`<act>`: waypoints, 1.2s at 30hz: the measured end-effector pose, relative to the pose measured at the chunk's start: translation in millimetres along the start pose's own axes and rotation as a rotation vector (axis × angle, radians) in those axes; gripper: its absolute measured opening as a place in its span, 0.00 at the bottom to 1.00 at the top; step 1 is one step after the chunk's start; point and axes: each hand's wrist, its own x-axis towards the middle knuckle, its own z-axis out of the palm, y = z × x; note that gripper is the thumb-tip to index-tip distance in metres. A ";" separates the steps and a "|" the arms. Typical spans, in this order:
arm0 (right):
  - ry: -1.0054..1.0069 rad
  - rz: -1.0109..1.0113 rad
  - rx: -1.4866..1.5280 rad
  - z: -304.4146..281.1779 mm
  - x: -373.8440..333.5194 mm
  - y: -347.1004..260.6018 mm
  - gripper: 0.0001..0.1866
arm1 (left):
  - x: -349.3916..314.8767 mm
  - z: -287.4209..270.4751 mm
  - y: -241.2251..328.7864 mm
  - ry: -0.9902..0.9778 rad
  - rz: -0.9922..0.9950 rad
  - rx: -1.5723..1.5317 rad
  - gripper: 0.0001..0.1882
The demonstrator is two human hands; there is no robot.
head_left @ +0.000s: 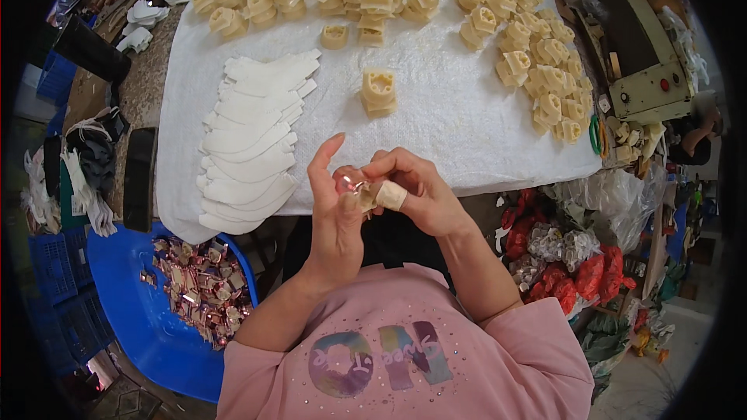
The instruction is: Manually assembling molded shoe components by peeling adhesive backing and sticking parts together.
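Shiny pink piece [348,180] at near edge of white cloth [443,109], clamped between thumb and fingers of left hand [334,206]. Right hand [430,196] curled against it; could not tell its grip. White strips [250,148] overlapped on cloth's left; cream moulded parts [514,68] clustered along its far and right sides.

You have a phone [140,179] and blue crates [83,327] at left, red bags [611,271] (clear plastic [622,204] near them) at right.
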 end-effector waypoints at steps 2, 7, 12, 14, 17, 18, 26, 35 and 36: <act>0.017 -0.024 -0.072 -0.8 0.6 1.9 0.14 | 2.4 -6.3 1.6 0.006 -0.016 0.025 0.35; 0.250 -0.131 -0.420 5.8 1.0 -16.5 0.15 | 8.3 -22.0 -4.3 -0.021 0.394 0.708 0.47; 0.089 -0.087 -0.634 12.2 5.2 -23.6 0.14 | 14.9 -21.8 0.7 -0.094 0.554 0.831 0.46; 0.119 -0.154 -0.599 12.9 3.1 -17.3 0.14 | 10.4 -21.4 1.0 -0.047 0.318 0.658 0.43; 0.233 -0.271 -0.579 11.3 0.6 -10.0 0.14 | 10.5 -28.4 -0.6 -0.060 0.170 0.532 0.29; 0.172 -0.255 -0.599 9.2 2.0 -11.5 0.14 | 10.4 -29.5 2.4 -0.074 0.079 0.409 0.25; -0.072 0.093 -0.131 -16.6 14.8 -15.9 0.13 | 11.7 -27.8 30.1 -0.189 0.126 0.609 0.24; 0.100 -0.240 -0.674 6.0 11.5 -14.7 0.08 | 7.9 -22.6 23.9 -0.109 0.147 0.662 0.24; 0.178 -0.192 -0.602 7.5 9.5 -10.6 0.08 | 9.9 -21.1 22.1 -0.084 0.204 0.696 0.24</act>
